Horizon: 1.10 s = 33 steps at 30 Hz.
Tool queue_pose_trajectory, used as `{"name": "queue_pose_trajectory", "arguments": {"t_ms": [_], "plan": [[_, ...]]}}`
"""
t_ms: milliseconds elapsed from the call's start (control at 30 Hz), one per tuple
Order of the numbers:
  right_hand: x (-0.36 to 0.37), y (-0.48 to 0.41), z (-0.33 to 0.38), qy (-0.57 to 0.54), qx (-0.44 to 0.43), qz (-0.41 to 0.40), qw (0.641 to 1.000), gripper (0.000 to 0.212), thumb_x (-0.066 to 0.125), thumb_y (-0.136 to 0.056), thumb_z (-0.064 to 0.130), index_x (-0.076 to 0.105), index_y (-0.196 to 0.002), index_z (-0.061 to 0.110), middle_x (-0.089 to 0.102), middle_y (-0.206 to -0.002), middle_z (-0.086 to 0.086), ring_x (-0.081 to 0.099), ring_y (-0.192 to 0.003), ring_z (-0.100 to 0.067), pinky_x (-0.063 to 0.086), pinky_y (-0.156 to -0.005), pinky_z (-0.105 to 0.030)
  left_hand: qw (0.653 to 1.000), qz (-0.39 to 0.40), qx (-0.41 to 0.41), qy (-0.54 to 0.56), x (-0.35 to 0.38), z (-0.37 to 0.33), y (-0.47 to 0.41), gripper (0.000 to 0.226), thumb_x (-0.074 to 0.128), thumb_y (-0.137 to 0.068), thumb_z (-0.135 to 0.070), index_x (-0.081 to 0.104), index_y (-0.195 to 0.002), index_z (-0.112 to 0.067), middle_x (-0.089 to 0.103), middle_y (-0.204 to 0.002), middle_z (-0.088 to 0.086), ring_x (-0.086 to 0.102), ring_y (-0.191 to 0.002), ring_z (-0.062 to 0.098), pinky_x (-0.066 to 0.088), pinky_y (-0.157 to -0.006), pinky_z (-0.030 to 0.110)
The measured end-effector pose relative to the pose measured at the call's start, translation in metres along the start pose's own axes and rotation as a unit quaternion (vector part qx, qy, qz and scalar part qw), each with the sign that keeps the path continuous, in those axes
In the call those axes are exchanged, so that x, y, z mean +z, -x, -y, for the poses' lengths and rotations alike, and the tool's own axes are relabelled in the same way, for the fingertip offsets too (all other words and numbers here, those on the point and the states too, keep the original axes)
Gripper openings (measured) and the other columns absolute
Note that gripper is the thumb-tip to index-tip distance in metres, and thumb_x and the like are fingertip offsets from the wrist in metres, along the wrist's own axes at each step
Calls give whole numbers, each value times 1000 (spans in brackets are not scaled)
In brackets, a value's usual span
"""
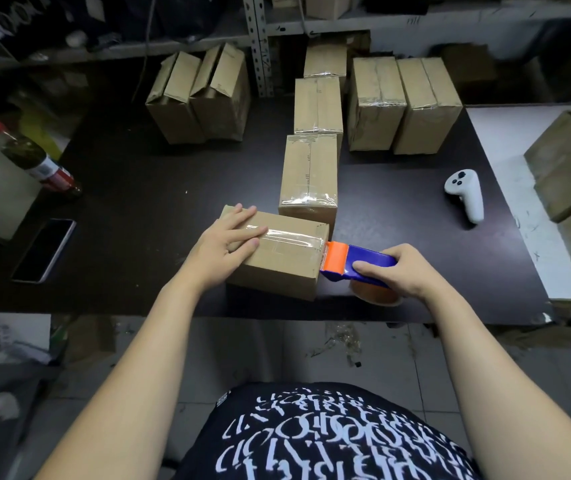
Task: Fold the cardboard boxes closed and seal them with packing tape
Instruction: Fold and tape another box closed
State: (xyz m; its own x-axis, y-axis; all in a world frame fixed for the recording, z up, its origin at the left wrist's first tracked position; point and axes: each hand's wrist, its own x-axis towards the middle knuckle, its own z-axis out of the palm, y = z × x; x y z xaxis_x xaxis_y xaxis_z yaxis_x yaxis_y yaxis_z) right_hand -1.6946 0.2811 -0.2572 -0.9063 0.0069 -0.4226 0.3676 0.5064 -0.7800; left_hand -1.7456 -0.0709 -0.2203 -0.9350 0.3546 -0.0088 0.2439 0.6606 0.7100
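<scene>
Two grips share one box close to the table's near edge. The left grip lies flat with fingers straight, pressing the box top at its left end and holding nothing. The right grip is curled round the dispenser, whose orange mouth touches the box's right end. The box's long axis runs left to right, slightly skewed, and the tape follows it. The unfinished end therefore lies on the right grip's side, so the fold-down and cut likely fall to that grip. Farther back, taped boxes line up toward the far edge.
</scene>
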Motion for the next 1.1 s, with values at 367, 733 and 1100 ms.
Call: {"name": "queue_pose_trajectory", "arguments": {"t_ms": [367, 733, 1100], "plan": [[13, 7, -11, 8, 39, -31, 999, 64, 80, -76, 65, 60, -63, 6, 44, -56, -1, 38, -55, -19, 32, -60, -34, 1000, -3, 0, -7, 3, 1, 1, 32, 62, -102, -27, 67, -133, -35, 40, -158, -20, 20, -151, -4, 16, -128, 43], [16, 34, -26, -162, 6, -184, 969, 48, 75, -90, 47, 56, -69, 8, 44, -59, 1, 37, -52, -13, 29, -47, -20, 991, -92, -62, -74, 3, 3, 18, 29, 59, -102, -38, 67, -129, -43, 40, -153, -14, 25, -144, 5, 18, -112, 33], [45, 48, 13, -187, -72, -100, 975, 20, 64, -101, 22, 64, -101, 2, 69, -80, 1, 65, -63, 5, 46, -58, -8, 967, -178, -181, -2, -1, 4, 49, 31, 76, -84, -50, 59, -104, -34, 34, -120, -9, 52, -107, 17, 48, -92, 35]]}}
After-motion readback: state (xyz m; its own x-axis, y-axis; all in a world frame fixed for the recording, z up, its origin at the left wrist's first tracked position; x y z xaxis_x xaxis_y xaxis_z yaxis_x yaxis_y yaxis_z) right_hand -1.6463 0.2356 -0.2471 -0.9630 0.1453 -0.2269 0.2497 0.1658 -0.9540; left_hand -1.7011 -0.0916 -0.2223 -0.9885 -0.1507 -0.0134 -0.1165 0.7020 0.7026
